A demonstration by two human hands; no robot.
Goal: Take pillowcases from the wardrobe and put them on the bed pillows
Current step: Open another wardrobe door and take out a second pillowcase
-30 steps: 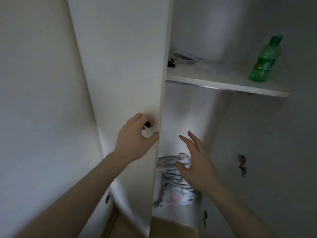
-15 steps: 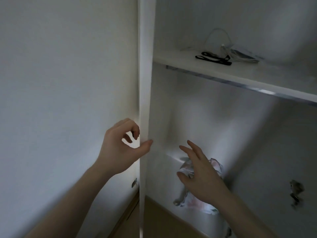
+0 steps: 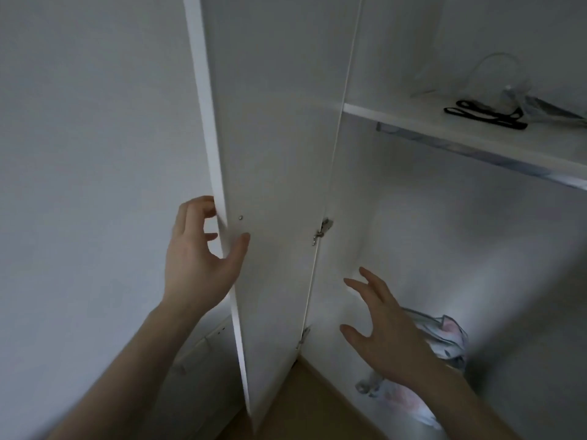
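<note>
Pillowcases, a crumpled bundle of pale patterned cloth, lie low inside the wardrobe, at the bottom right of your view, partly hidden behind your right hand. The bundle is bunched, so you cannot tell a clear long axis; what shows of it spreads from upper right down toward lower left along the wardrobe floor.

Your right hand hovers in front of the cloth with fingers spread wide and straight, holding nothing, apart from the wardrobe's side wall to its left. Your left hand holds the free edge of the open door: thumb on the inner face just below a small screw, curled fingers round the outer side of the edge.

The door stands swung outward, its thin edge toward you, hinged along the wardrobe's left side. Between door and cloth the lower compartment is open room. Above it a shelf runs across with a rail beneath its front edge; a black strap and clear plastic lie on top.
</note>
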